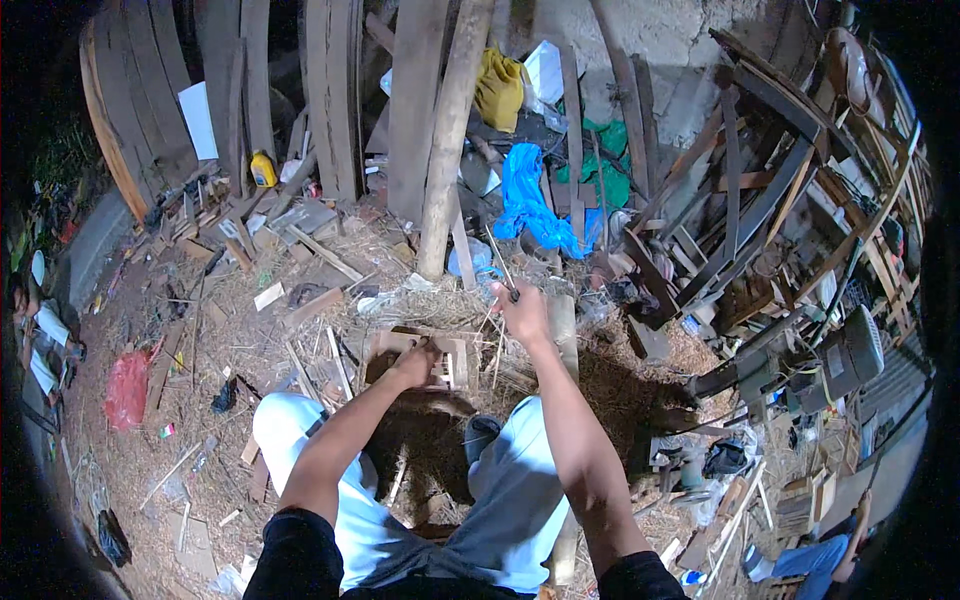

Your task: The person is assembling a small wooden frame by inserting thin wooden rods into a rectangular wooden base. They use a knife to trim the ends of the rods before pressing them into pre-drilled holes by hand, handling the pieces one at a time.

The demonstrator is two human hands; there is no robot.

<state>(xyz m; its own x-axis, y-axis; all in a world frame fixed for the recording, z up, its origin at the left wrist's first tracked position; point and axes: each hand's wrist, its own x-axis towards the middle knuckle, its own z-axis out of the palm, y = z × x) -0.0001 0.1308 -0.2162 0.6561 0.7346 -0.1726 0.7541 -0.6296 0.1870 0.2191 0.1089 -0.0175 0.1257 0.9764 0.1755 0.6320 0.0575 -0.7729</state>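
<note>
My left hand (415, 363) is closed over a light wooden piece (458, 362) with slot-like openings, low in front of my knees. Its fingers curl down onto the wood and partly hide it. To the right and a little higher, my right hand (524, 314) grips a slim tool (500, 256) by its dark handle. The tool's thin shaft points up and away, apart from the wood; its exact kind is too small to make out. A long wooden beam (563, 345) runs beside my right forearm.
Wood scraps and shavings litter the ground. Tall planks (330, 100) and a round post (452, 150) stand ahead, near a blue plastic sheet (530, 200). Piled lumber and a machine (850, 355) are at the right. Another person (815, 560) shows at lower right. A red bag (127, 390) lies left.
</note>
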